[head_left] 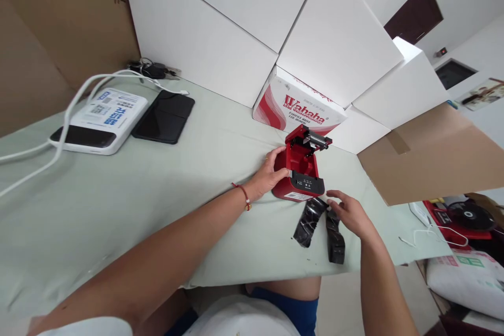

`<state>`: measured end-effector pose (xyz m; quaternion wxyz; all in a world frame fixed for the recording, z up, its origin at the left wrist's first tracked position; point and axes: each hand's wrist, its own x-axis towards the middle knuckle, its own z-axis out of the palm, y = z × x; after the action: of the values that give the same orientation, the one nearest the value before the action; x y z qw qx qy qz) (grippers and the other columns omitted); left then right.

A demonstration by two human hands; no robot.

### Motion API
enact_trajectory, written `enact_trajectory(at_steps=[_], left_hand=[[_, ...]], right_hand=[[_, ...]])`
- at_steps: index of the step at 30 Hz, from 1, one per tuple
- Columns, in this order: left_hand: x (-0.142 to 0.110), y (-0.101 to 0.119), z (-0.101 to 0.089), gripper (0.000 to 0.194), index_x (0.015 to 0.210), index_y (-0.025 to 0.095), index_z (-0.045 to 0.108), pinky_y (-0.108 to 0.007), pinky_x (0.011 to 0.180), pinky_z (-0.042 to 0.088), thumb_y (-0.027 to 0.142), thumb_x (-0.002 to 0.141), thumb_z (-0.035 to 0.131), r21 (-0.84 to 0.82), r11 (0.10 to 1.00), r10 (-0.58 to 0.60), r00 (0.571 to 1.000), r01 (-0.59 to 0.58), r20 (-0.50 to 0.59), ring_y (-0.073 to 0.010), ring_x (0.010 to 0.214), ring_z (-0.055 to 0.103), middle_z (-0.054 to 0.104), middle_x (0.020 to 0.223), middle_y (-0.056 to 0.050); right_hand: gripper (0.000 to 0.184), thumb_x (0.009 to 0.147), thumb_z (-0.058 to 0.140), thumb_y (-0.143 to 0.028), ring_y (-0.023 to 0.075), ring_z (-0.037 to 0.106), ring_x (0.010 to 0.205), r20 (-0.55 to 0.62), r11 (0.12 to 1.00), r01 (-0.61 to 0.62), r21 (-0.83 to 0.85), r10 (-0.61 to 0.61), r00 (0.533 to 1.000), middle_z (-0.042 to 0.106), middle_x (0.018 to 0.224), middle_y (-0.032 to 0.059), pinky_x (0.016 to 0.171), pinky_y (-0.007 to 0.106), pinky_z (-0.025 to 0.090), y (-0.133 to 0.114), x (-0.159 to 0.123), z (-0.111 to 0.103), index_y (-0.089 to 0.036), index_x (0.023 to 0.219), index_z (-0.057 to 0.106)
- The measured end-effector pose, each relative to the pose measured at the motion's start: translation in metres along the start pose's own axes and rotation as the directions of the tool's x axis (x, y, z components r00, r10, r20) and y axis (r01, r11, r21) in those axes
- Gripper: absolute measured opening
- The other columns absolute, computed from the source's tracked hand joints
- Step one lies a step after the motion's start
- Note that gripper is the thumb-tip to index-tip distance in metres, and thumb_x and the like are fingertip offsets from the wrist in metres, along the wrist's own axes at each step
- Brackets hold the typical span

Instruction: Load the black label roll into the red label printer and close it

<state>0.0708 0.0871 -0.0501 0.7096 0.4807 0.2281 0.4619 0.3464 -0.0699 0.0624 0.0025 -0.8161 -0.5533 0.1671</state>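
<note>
A red and black label printer (301, 186) stands on the cloth-covered table with its lid (311, 139) raised, and a grey roller shows under the lid. My left hand (271, 172) grips the printer's left side, thumb at the front edge and fingers behind. My right hand (348, 211) is beside the printer's front right corner, fingers bent and apart, with nothing visible between them. Below its fingertips lies a dark, shiny crumpled strip (335, 239); whether they touch cannot be told. A second black crumpled strip (309, 223) lies just in front of the printer.
Behind the printer stands a Wahaha water carton (299, 105) against white boxes (212, 26). At the left lie a white power bank (110, 115), a black phone (165, 115), keys (153, 69) and a white cable (66, 121). Brown cardboard (433, 152) stands at the right.
</note>
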Motion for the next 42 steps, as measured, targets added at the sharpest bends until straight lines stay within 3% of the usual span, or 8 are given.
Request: enact_trajectory(at_steps=[6, 14, 19, 23, 26, 31, 35, 42], left_hand=[[-0.001, 0.002, 0.000, 0.086, 0.169, 0.034, 0.051, -0.060, 0.143, 0.043, 0.032, 0.087, 0.079, 0.006, 1.000, -0.004, 1.000, 0.004, 0.018, -0.0360, 0.167, 0.049, 0.052, 0.177, -0.010], [0.000, 0.002, 0.001, 0.086, 0.168, 0.033, 0.053, -0.061, 0.144, 0.040, 0.032, 0.086, 0.079, 0.010, 1.000, -0.003, 1.000, 0.003, 0.000, -0.0361, 0.166, 0.049, 0.057, 0.173, -0.010], [0.000, 0.001, 0.000, 0.084, 0.167, 0.034, 0.054, -0.060, 0.142, 0.043, 0.031, 0.087, 0.079, 0.038, 0.999, 0.018, 1.000, -0.018, -0.002, -0.0350, 0.163, 0.051, 0.060, 0.169, -0.009], [0.000, 0.000, -0.001, 0.082, 0.166, 0.034, 0.055, -0.059, 0.142, 0.043, 0.032, 0.088, 0.079, 0.039, 0.999, 0.012, 1.000, -0.012, -0.004, -0.0346, 0.162, 0.052, 0.060, 0.168, -0.009], [-0.001, 0.002, 0.000, 0.082, 0.166, 0.034, 0.054, -0.060, 0.143, 0.042, 0.033, 0.088, 0.079, 0.030, 1.000, -0.003, 1.000, 0.003, -0.010, -0.0347, 0.163, 0.051, 0.058, 0.170, -0.009], [-0.001, 0.004, 0.000, 0.082, 0.166, 0.033, 0.053, -0.060, 0.143, 0.041, 0.033, 0.089, 0.078, 0.025, 1.000, 0.005, 1.000, -0.005, 0.009, -0.0345, 0.163, 0.051, 0.055, 0.173, -0.010], [-0.002, 0.006, 0.001, 0.081, 0.164, 0.031, 0.054, -0.061, 0.144, 0.039, 0.032, 0.087, 0.079, 0.052, 0.999, 0.016, 1.000, -0.016, -0.018, -0.0355, 0.163, 0.051, 0.057, 0.170, -0.011], [-0.002, 0.007, 0.003, 0.084, 0.163, 0.029, 0.053, -0.060, 0.143, 0.039, 0.031, 0.084, 0.081, 0.031, 0.999, -0.008, 1.000, 0.008, -0.014, -0.0366, 0.163, 0.050, 0.055, 0.172, -0.012]], right_hand=[[0.048, 0.112, 0.074, -0.052, 0.0244, 0.071, 0.132, 0.041, 0.995, -0.094, -0.043, 0.096, 0.995, 0.070, 0.152, 0.0136, 0.113, 0.048, 0.066, 0.037, 0.010, 0.005, -0.020, 0.148, 0.072], [0.055, 0.102, 0.058, -0.025, 0.0273, 0.073, 0.135, 0.062, 1.000, 0.007, 0.001, -0.007, 0.998, 0.072, 0.158, 0.0156, 0.126, 0.049, 0.057, 0.038, -0.001, 0.008, -0.021, 0.155, 0.072], [0.052, 0.095, 0.067, -0.046, 0.0321, 0.077, 0.121, 0.153, 0.998, 0.057, 0.030, -0.061, 0.986, 0.081, 0.139, 0.0151, 0.116, 0.050, 0.060, 0.023, -0.021, -0.026, -0.020, 0.138, 0.081], [0.065, 0.100, 0.069, -0.077, 0.0257, 0.077, 0.107, 0.273, 0.984, 0.137, 0.113, -0.163, 0.948, 0.083, 0.134, 0.0117, 0.095, 0.038, 0.065, -0.009, -0.052, -0.093, -0.025, 0.138, 0.082], [0.064, 0.105, 0.065, -0.077, 0.0264, 0.077, 0.116, 0.231, 0.944, 0.306, 0.127, -0.328, 0.916, 0.082, 0.135, 0.0122, 0.099, 0.036, 0.064, -0.053, -0.051, -0.120, -0.025, 0.137, 0.081], [0.045, 0.111, 0.053, -0.036, 0.0230, 0.076, 0.121, 0.124, 0.926, 0.352, -0.134, -0.337, 0.933, 0.080, 0.143, 0.0074, 0.107, 0.035, 0.060, -0.131, 0.002, -0.095, -0.026, 0.148, 0.075], [0.044, 0.105, 0.060, -0.020, 0.0297, 0.075, 0.127, 0.140, 0.907, 0.318, -0.276, -0.289, 0.947, 0.079, 0.143, 0.0133, 0.108, 0.040, 0.058, -0.164, 0.044, -0.068, -0.021, 0.146, 0.076], [0.050, 0.112, 0.073, -0.052, 0.0244, 0.072, 0.132, 0.343, 0.854, 0.363, -0.372, -0.237, 0.909, 0.070, 0.151, 0.0135, 0.114, 0.049, 0.066, -0.178, 0.086, -0.055, -0.019, 0.149, 0.071]])
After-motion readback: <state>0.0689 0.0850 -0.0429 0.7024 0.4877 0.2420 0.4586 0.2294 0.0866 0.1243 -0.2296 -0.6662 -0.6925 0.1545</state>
